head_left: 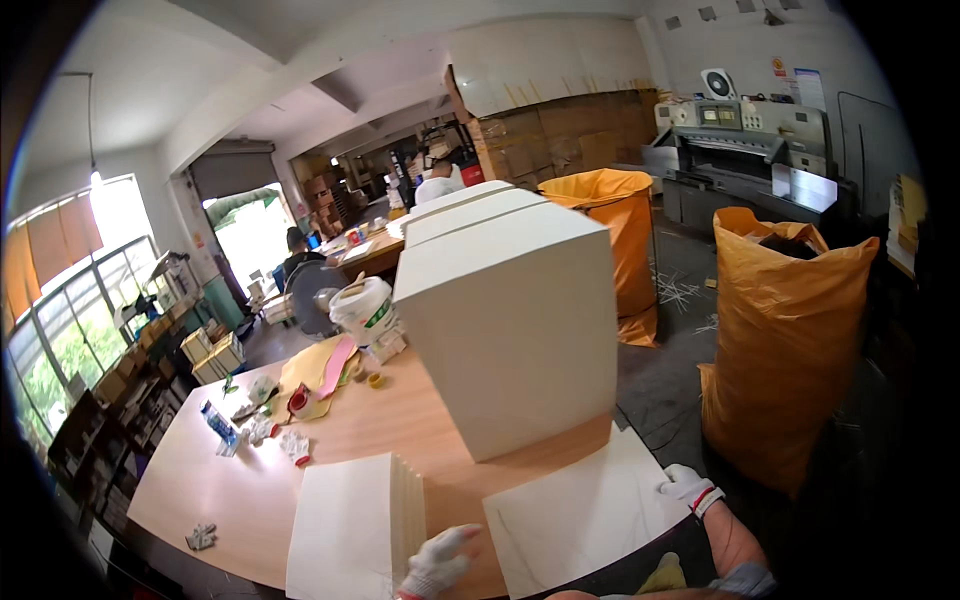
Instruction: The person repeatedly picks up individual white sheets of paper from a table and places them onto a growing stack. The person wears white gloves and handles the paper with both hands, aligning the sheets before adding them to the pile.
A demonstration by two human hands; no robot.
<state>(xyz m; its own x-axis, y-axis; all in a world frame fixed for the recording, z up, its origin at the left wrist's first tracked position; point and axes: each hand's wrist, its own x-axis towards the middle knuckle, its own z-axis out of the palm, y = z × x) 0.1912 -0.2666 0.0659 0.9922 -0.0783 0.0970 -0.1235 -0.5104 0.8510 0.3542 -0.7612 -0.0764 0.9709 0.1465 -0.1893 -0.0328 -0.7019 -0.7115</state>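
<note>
White, faintly veined and flat, the large rectangular sheet [580, 515] lay at the near edge of the pale wood-topped table [440, 420], and from my distant post I saw the right hand in its white knitted glove [688, 489] closed on its right edge. The left hand in a matching white glove [438, 563] was half open, holding nothing I could make out, its fingertips blurred, between that sheet and a low stack of white panels [345, 520]. Behind them I had a tall, white, box-shaped pile [515, 340].
</note>
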